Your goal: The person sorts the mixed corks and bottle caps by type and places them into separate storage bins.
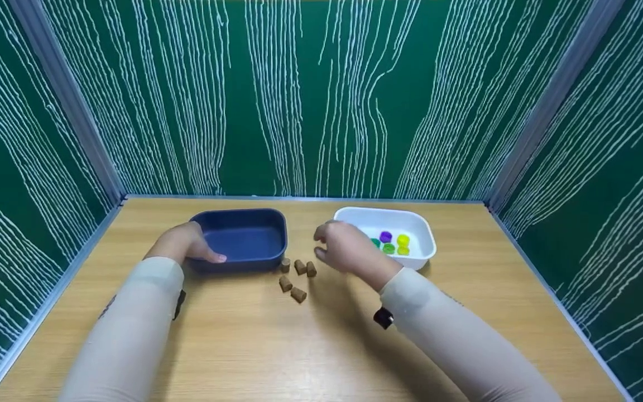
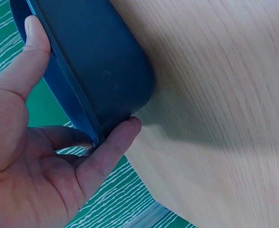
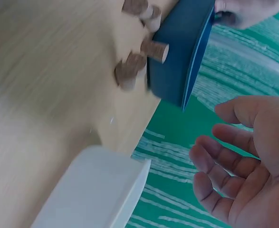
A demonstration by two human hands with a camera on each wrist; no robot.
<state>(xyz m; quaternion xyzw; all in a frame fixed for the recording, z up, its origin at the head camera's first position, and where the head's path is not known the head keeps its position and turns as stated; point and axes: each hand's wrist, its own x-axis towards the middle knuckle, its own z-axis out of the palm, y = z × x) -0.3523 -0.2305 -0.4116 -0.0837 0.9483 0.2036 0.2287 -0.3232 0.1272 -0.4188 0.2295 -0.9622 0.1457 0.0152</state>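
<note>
At left, the half-spread left hand [image 1: 186, 243] grips a blue tray [image 1: 246, 240].

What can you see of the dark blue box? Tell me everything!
The dark blue box is a rectangular tub with rounded corners and a thin rim; it looks like smooth plastic. Nothing shows inside. It sits open side up on the wooden table, left of the white tub. The left grip holds its left end. Brown corks are near its right front corner; I can't tell if any touches it.
</note>
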